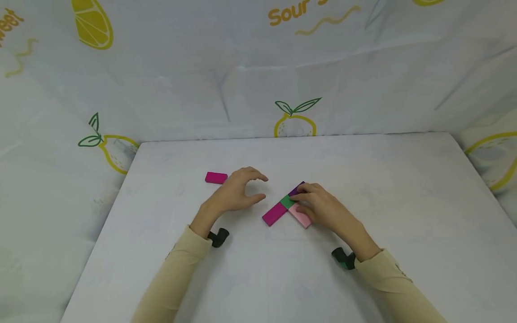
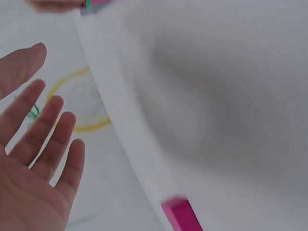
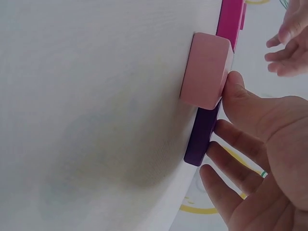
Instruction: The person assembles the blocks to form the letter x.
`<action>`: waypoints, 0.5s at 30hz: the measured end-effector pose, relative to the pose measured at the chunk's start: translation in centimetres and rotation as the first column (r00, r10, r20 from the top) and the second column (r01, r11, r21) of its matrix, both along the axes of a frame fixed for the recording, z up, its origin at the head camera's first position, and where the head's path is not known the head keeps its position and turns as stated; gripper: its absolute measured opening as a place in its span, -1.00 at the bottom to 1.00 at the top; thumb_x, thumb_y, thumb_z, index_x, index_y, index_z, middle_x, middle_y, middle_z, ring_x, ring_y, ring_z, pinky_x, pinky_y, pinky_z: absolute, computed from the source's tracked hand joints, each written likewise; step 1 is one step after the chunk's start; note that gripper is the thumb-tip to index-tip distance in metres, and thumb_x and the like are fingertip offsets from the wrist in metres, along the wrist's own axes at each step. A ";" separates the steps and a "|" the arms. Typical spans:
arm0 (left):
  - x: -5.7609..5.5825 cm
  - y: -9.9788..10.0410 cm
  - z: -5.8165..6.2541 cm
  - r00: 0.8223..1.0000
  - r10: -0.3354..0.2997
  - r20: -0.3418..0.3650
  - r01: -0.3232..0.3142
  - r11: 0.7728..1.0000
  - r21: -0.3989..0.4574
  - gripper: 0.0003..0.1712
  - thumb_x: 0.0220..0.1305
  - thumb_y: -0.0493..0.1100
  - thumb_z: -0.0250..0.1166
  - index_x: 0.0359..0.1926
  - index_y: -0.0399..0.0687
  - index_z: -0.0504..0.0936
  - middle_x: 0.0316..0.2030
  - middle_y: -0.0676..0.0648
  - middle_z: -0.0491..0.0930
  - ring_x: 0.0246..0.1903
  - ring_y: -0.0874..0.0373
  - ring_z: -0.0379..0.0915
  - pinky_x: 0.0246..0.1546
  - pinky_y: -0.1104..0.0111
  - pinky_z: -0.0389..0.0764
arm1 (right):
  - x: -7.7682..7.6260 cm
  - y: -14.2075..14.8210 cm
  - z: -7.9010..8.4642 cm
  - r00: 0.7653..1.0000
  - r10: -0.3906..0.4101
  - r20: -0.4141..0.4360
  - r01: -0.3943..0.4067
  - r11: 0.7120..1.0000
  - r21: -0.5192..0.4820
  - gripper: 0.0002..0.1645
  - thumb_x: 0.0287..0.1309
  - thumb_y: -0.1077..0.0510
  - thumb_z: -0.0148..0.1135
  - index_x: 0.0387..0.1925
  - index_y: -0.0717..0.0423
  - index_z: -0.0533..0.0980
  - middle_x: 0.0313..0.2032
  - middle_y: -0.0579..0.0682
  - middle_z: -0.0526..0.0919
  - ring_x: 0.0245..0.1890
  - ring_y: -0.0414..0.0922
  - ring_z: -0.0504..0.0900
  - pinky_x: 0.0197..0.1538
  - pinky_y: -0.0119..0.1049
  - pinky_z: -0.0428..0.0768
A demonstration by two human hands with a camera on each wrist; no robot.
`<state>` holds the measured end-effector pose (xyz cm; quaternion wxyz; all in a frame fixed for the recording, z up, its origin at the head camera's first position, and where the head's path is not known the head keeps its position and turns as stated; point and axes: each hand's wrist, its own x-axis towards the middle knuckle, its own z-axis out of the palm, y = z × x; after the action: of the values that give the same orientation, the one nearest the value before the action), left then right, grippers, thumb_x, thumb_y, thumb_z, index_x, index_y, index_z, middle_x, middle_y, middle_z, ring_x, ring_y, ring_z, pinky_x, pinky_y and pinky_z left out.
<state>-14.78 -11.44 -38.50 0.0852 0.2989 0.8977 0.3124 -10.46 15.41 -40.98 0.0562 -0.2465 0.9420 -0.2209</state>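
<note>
Four-sided coloured blocks lie joined on the table: a magenta block [image 1: 274, 214], a green block [image 1: 287, 202], a dark purple block [image 1: 296, 188] and a pink block [image 1: 300, 217]. My right hand [image 1: 325, 208] is over this group. In the right wrist view its thumb touches the top edge of the pink block [image 3: 204, 70], and its fairly straight fingers rest along the purple block [image 3: 201, 139]. My left hand [image 1: 236, 193] hovers left of the group, fingers spread, holding nothing. Just behind its wrist lies a separate magenta block [image 1: 216, 178].
A white table [image 1: 404, 188] carries the blocks. Behind it hangs a white cloth [image 1: 181, 89] printed with lemons and lettering. Black wrist cameras [image 1: 220, 237] stick out beneath both forearms.
</note>
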 end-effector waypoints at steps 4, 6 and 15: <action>-1.2 -2.7 0.4 0.999 0.037 0.018 -0.036 0.998 -0.050 -0.55 0.27 -0.17 0.40 0.17 -0.14 0.65 0.17 -0.12 0.62 0.28 -0.09 0.44 0.38 -0.01 0.42 | 0.1 0.0 0.0 1.000 0.003 -0.012 -0.003 1.000 -0.007 -0.64 0.26 0.21 0.39 0.08 0.16 0.69 0.12 0.18 0.63 0.18 0.15 0.55 0.23 0.09 0.60; -1.7 -4.0 0.5 0.997 0.067 0.030 -0.064 0.995 -0.078 -0.54 0.27 -0.18 0.39 0.19 -0.13 0.64 0.20 -0.12 0.59 0.31 -0.11 0.41 0.41 -0.03 0.37 | 0.1 0.1 0.0 1.000 0.008 -0.018 -0.008 1.000 -0.012 -0.65 0.26 0.22 0.38 0.08 0.17 0.69 0.12 0.19 0.63 0.17 0.16 0.55 0.23 0.09 0.59; -3.2 -8.0 0.1 0.983 0.178 0.032 -0.167 0.960 -0.225 -0.52 0.30 -0.27 0.32 0.25 -0.10 0.61 0.30 -0.20 0.49 0.38 -0.22 0.29 0.40 -0.19 0.30 | 0.1 0.0 0.1 1.000 0.010 -0.018 -0.011 1.000 -0.011 -0.65 0.26 0.22 0.39 0.08 0.17 0.69 0.12 0.18 0.63 0.17 0.15 0.56 0.23 0.07 0.60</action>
<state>-17.95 -19.44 -38.41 0.1137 0.1998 0.9470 0.2245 -10.39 15.44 -40.91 0.0476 -0.2537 0.9399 -0.2235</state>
